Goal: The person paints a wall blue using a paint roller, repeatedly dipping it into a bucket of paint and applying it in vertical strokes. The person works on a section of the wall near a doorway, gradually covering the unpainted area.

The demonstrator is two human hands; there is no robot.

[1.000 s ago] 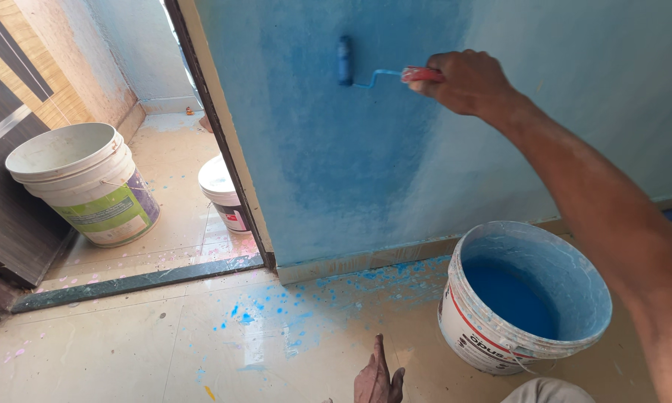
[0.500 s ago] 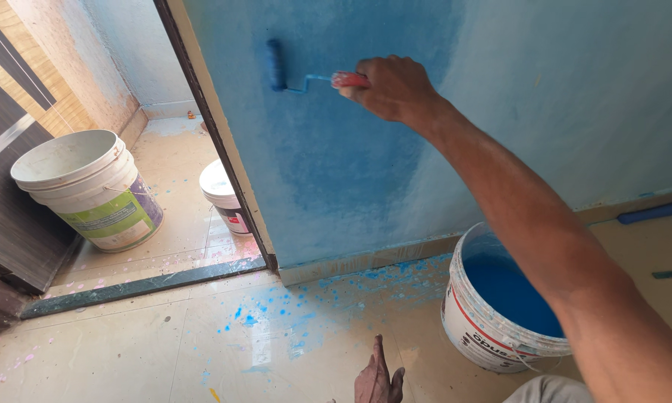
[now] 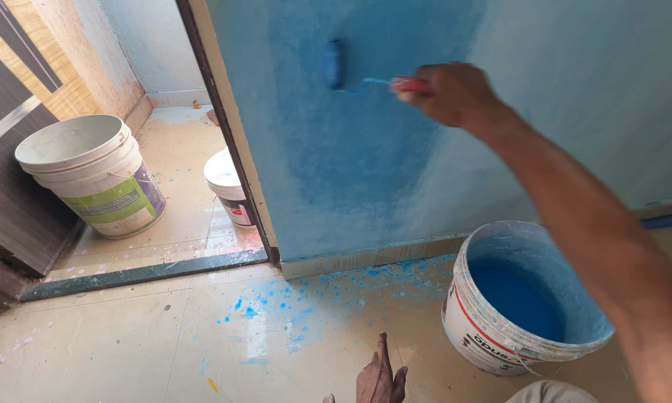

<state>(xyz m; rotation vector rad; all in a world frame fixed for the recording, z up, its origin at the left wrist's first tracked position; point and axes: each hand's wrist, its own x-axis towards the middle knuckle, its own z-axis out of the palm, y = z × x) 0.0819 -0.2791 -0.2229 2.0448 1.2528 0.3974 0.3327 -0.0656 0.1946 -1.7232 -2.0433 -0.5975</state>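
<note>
My right hand [image 3: 451, 93] grips the red handle of the roller [image 3: 336, 65], which presses against the blue patch on the wall [image 3: 575, 112]. My left hand [image 3: 378, 373] rests open-fingered on the floor [image 3: 127, 343], near the paint bucket [image 3: 492, 339].

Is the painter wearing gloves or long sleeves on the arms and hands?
No. The right hand is bare, with no glove, and the forearm behind it shows no sleeve, watch or band. The left hand, low at the picture's edge, is bare too; only its fingers and back show, so its arm cannot be seen.
</note>
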